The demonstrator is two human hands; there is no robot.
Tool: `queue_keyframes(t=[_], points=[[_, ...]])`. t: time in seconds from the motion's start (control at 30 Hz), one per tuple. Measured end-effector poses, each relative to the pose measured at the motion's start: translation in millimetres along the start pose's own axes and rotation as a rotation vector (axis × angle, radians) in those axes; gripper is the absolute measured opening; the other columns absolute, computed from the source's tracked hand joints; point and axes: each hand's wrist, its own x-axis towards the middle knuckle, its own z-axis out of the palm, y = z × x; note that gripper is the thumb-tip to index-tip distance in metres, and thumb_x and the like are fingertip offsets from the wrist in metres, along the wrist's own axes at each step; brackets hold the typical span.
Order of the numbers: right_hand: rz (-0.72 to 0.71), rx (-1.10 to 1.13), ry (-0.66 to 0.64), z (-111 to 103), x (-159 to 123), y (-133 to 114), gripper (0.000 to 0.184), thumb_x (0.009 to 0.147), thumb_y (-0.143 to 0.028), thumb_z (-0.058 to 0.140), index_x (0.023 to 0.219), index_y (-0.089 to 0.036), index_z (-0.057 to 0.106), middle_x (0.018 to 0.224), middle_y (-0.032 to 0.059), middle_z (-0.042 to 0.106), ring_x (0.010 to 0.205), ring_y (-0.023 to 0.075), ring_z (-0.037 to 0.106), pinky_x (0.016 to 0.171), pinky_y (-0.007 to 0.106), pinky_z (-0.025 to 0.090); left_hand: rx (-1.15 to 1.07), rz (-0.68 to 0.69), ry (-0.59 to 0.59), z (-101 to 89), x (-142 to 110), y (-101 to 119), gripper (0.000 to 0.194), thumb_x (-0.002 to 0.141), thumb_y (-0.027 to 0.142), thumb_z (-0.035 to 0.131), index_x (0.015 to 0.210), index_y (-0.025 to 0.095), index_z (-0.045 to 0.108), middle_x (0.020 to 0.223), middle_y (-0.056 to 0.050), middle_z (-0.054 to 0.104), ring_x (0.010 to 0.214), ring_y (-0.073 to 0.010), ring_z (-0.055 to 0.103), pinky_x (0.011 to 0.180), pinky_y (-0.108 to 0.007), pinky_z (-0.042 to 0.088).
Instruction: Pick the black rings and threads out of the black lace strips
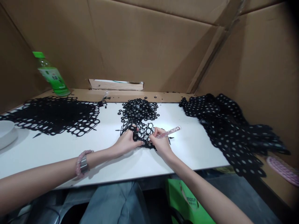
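Your right grip (157, 138) is clamped on a transparent pen-like tool (168, 132) with reddish lettering, too small to read. Your left grip (128, 138) touches the black mesh piece (147, 130), centred near the front of the desk (189, 152); whether it is clamped cannot be told. The green bottle (53, 76), rear left, bears a label with Chinese characters; the green bag (184, 199) below carries white-outlined lettering, not clearly legible

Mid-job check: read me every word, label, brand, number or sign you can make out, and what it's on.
"MOGA", apparently, on the green bag; the smaller line beneath is too blurred to read.
"绿茶", apparently, on the green-capped bottle; its other print is too small.
Reddish marks on the clear pen-like tool: too small to read.
No legible numbers.
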Motion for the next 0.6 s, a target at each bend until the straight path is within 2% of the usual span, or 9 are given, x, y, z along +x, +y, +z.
queue_keyframes(t=[0.17, 0.3, 0.43, 0.53, 0.6], points=[[-0.027, -0.061, -0.024, 0, -2, -3, 0.019, 0.059, -0.011, 0.047, 0.052, -0.021, 0.032, 0.044, -0.0077, 0.033, 0.044, 0.0098, 0.036, 0.044, 0.022, 0.026, -0.055, -0.014, -0.011, 1.3, -1, 1, 0.038, 0.06, 0.027, 0.065, 0.092, 0.017, 0.048, 0.082, -0.001, 0.055, 0.079, -0.0199, 0.054, 0.068, -0.029, 0.044], [-0.138, -0.166, -0.078, 3, -7, -12, 0.021, 0.059, -0.009, 0.046, 0.051, -0.021, 0.03, 0.047, -0.0064, 0.034, 0.047, 0.0099, 0.035, 0.046, 0.023, 0.025, -0.198, 0.009, -0.057, 3.8, -3, -1, 0.036, 0.06, 0.021, 0.063, 0.09, 0.017, 0.043, 0.081, 0.001, 0.053, 0.078, -0.0167, 0.054, 0.067, -0.026, 0.044], [-0.199, -0.219, -0.144, 5, -9, -11, 0.022, 0.062, -0.009, 0.044, 0.05, -0.02, 0.03, 0.046, -0.0062, 0.032, 0.045, 0.0094, 0.032, 0.044, 0.023, 0.023, -0.305, -0.012, -0.088, 4.1, -3, -2, 0.034, 0.062, 0.02, 0.063, 0.086, 0.018, 0.039, 0.072, 0.005, 0.048, 0.068, -0.0128, 0.052, 0.058, -0.023, 0.043], [-0.127, -0.109, -0.111, 3, -4, -6, 0.022, 0.06, -0.009, 0.047, 0.049, -0.02, 0.032, 0.045, -0.0067, 0.034, 0.045, 0.0089, 0.034, 0.044, 0.022, 0.024, -0.279, -0.013, -0.074, 1.1, -3, -2, 0.036, 0.062, 0.023, 0.064, 0.089, 0.018, 0.04, 0.074, 0.003, 0.048, 0.07, -0.0143, 0.052, 0.06, -0.025, 0.043], [-0.002, 0.119, -0.063, 1, 0, -4, 0.023, 0.059, -0.011, 0.05, 0.049, -0.021, 0.031, 0.042, -0.0081, 0.035, 0.041, 0.0078, 0.034, 0.042, 0.021, 0.024, -0.206, -0.002, -0.063, -1.4, -3, -2, 0.036, 0.063, 0.024, 0.063, 0.091, 0.018, 0.042, 0.076, 0.002, 0.049, 0.072, -0.0153, 0.051, 0.062, -0.026, 0.043]])
